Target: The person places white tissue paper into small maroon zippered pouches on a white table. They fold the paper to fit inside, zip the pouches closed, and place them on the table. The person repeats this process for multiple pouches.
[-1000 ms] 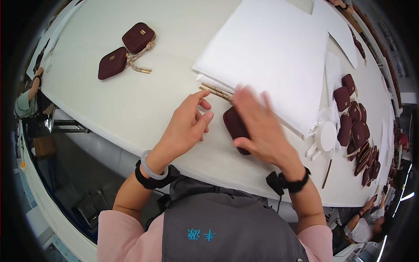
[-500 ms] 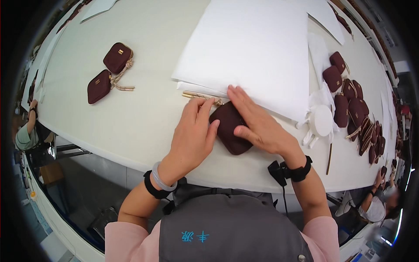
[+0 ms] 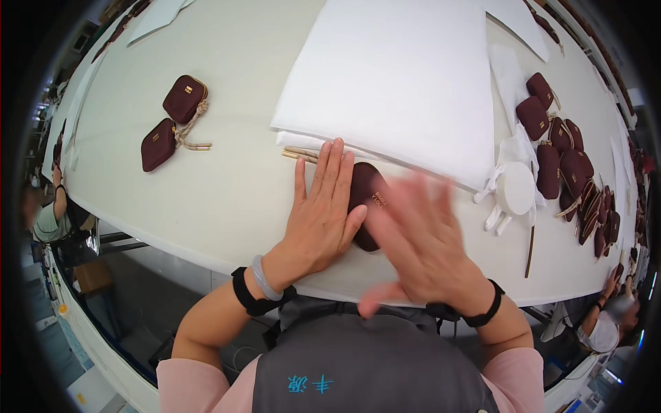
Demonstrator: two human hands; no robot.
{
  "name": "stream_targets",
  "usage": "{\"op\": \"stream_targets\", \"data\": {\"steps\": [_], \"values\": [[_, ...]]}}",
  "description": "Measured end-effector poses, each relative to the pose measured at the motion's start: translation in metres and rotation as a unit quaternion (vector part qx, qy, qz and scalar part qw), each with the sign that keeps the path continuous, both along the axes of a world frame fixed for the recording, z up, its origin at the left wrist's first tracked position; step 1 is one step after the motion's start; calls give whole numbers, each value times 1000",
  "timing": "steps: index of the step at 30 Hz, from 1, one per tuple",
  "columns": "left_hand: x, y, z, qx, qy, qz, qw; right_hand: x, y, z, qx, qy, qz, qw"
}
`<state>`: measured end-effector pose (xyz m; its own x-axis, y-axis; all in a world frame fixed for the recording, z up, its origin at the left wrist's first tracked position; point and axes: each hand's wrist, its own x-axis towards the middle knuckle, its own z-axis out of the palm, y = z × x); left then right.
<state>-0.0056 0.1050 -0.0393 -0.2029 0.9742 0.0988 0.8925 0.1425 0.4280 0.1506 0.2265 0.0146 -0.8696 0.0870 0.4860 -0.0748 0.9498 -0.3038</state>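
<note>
A maroon zip pouch (image 3: 363, 180) with small gold lettering lies on the table in front of me, partly covered by both hands. Its beige cord (image 3: 301, 153) with gold tips sticks out to the left, under my left fingers. My left hand (image 3: 320, 206) lies flat with fingers stretched, pressing on the cord and the pouch's left edge. Over the pouch's right side is my right hand (image 3: 430, 234), fingers spread and smeared by motion; whether it touches the pouch I cannot tell.
White sheets (image 3: 392, 82) are stacked just beyond my hands. Two maroon pouches (image 3: 184, 98) with a knotted cord lie at the left. A white round object (image 3: 514, 189) on white gloves and a pile of pouches (image 3: 575, 168) are at the right. Other people sit at both sides.
My left hand has flattened over the cord and pouch edge. My right hand has lifted off the pouch's top and swung right and nearer, its fingers spreading.
</note>
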Motion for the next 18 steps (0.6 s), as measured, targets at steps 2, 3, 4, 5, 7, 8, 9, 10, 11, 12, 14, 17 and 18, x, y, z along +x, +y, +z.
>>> {"op": "stream_targets", "data": {"steps": [2,3,4,5,7,8,9,10,11,12,14,17,18], "values": [[0,-1,-1,-14,1,-9,1000,7,15,-36,-24,-226,-13,974],[-1,-2,-1,-22,-8,-6,1000,5,20,-37,-30,-230,-13,973],[-1,-2,0,-29,-16,-5,999,4,23,-37,-35,-233,-14,972],[-1,-3,0,-36,-25,-5,999,4,24,-36,-40,-237,-16,971],[-1,-7,-2,-27,-25,5,999,1,26,-25,-45,-237,-51,969],[-3,-9,-4,-22,-26,10,999,-1,23,-11,-18,-216,-64,974],[-2,-9,-4,-54,-9,3,998,0,18,-1,7,-201,-82,976],[-3,-10,-3,-86,8,-4,996,-4,8,10,-6,-102,-93,990],[-4,-11,-3,-118,25,-12,993,-5,8,-9,-28,-132,-69,989],[-2,-8,-3,-75,38,-9,996,-4,11,-36,-46,-161,-51,985],[-3,-15,-6,-62,-12,-21,998,-2,17,-43,-70,-215,-30,974],[-1,-13,-4,-43,-37,-8,998,-2,26,-34,-34,-245,-46,968],[-4,-13,-4,-39,-39,-4,998,-4,24,-20,6,-231,-65,971]]}}
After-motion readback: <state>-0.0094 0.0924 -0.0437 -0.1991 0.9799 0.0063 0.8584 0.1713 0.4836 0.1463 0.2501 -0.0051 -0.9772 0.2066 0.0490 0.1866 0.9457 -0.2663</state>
